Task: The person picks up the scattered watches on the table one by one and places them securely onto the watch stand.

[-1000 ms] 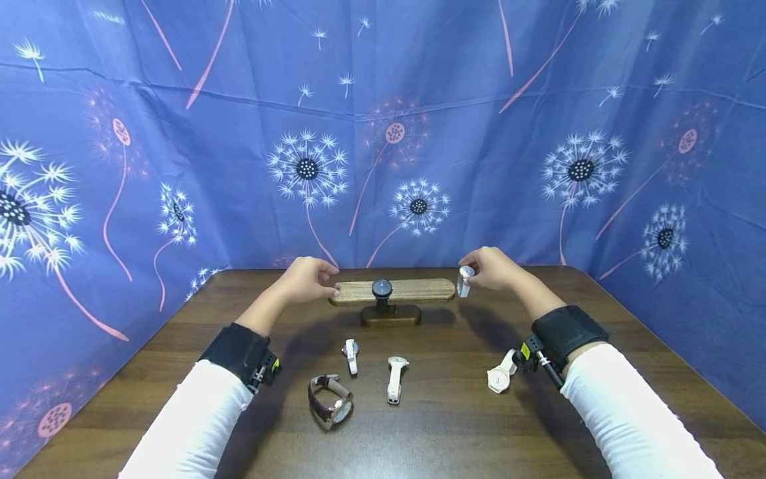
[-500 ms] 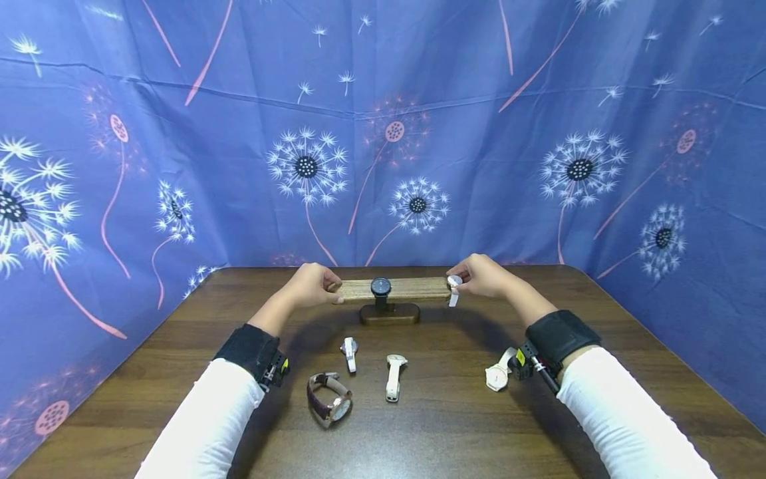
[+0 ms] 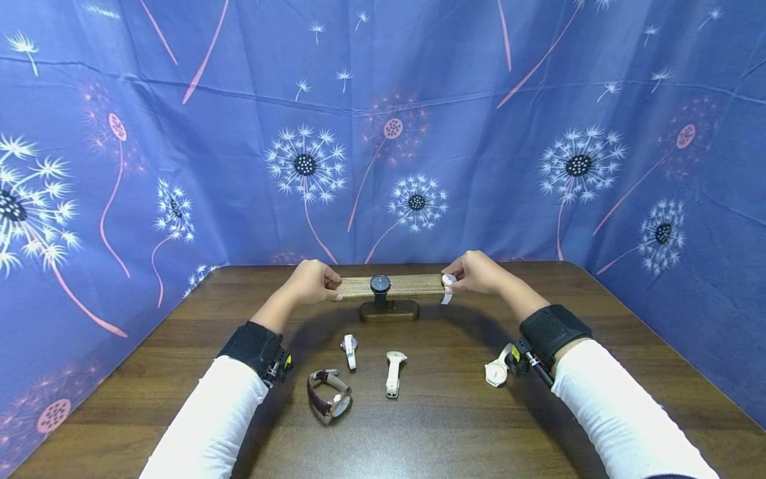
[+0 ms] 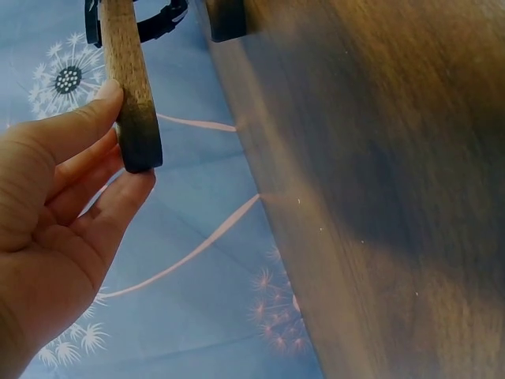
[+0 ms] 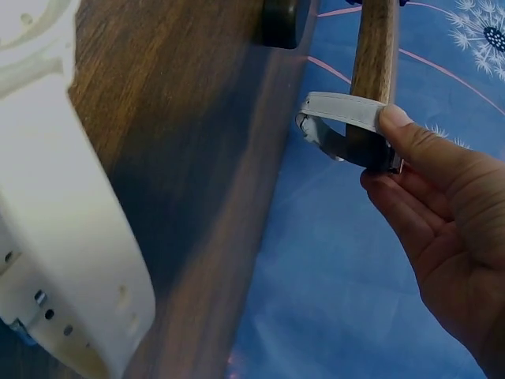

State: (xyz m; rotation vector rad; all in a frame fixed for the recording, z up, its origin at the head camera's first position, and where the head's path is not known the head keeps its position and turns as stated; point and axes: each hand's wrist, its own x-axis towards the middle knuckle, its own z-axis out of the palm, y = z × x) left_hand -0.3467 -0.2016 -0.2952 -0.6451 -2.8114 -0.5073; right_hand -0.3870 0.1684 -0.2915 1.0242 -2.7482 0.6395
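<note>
A wooden watch stand (image 3: 413,285) has a horizontal bar on a dark oval base. Near the bar's middle, a black watch (image 3: 380,285) is strapped around it. My left hand (image 3: 308,283) holds the bar's left end, thumb on one face and fingertips at the tip in the left wrist view. At the opposite end, my right hand (image 3: 477,271) pinches a white-strapped watch (image 5: 345,108) between thumb and fingers. Its closed strap loops around the bar's end, hanging below it. In the right wrist view the watch's dial is mostly hidden by the hand.
Nearer on the wooden table (image 3: 431,439) lie a small white watch (image 3: 350,352), a cream-strapped watch (image 3: 393,374) and a brown-strapped watch (image 3: 328,396). Another white watch (image 3: 496,372) lies by the right wrist. A blue dandelion-print cloth (image 3: 479,133) hangs behind.
My right hand has moved left, bringing the white-strapped watch from beside the bar onto its right end. The left hand has shifted slightly right along the bar's left end.
</note>
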